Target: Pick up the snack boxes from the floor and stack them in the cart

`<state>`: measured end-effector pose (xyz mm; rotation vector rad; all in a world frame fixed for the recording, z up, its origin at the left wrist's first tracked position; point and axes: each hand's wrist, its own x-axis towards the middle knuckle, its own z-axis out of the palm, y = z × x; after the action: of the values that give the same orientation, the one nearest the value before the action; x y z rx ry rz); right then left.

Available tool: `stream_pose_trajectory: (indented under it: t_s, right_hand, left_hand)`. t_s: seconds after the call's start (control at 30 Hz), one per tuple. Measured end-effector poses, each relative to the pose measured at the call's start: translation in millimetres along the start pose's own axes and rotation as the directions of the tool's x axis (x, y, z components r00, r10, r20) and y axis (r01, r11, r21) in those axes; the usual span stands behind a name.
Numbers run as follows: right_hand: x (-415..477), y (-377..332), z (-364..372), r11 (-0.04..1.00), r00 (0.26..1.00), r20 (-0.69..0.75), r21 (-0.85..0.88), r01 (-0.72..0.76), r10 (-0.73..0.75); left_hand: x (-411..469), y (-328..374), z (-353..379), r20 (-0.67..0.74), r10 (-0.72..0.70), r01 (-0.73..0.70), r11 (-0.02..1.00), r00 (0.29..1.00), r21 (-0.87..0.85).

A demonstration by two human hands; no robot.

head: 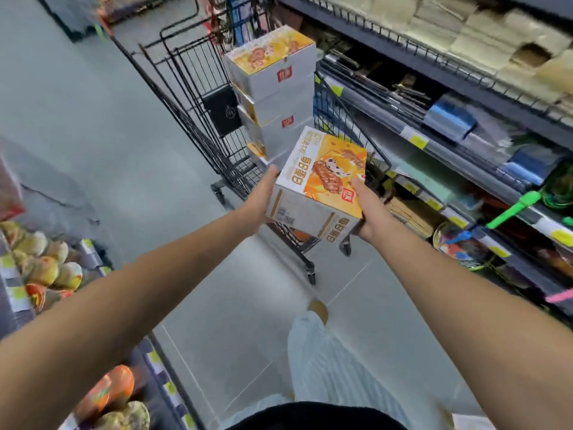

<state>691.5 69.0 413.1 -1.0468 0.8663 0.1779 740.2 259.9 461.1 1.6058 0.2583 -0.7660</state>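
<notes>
— What colours is the box [319, 184]?
— White and grey sides, orange and yellow top, red logo.
— The cart [198, 97]?
— Black wire.
— The floor [93, 119]?
— Plain grey tiles.
— The trousers [328, 364]?
— White, finely striped.

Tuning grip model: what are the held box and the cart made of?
Held box: looks like printed cardboard, slightly glossy top, taped seams and folded edges showing. Cart: black wire grid and tube frame, probably coated metal. Left hand and right hand clamp the box's sides.

Bright, even light; wide-angle bending and blur toward the edges.
</notes>
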Motion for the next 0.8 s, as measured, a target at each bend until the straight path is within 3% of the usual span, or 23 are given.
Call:
stream_pose_trajectory:
  t_s: [0.13, 0.23, 0.33, 0.53, 0.8]
  right_hand:
    - [65, -38, 32, 0.993, 0.993, -0.004, -0.017, -0.116, 0.116]
    - [105, -54, 47, 0.978, 0.977, -0.066, -0.037, -0.204, 0.201]
    - [133, -61, 57, 0.961, 0.951, -0.145, -0.018, -0.278, 0.272]
    - [192, -62, 82, 0.944, 0.925, -0.24, -0.077, -0.321, 0.295]
    - [296, -32, 96, 0.915, 0.847, -0.372, 0.018, -0.402, 0.38]
  left_hand:
    - [59, 38, -9, -0.1, -0.088, 0.072, 0.985, 0.991, -0.158]
    - [92, 53, -12, -0.078, -0.147, 0.123, 0.96, 0.986, -0.253]
    - [121, 60, -15, -0.009, -0.227, 0.219, 0.95, 0.974, -0.222]
    - [202, 66, -19, -0.006, -0.471, 0.469, 0.88, 0.882, -0.068]
    - [329, 50, -39, 0.047, -0.598, 0.597, 0.802, 0.8, 0.026]
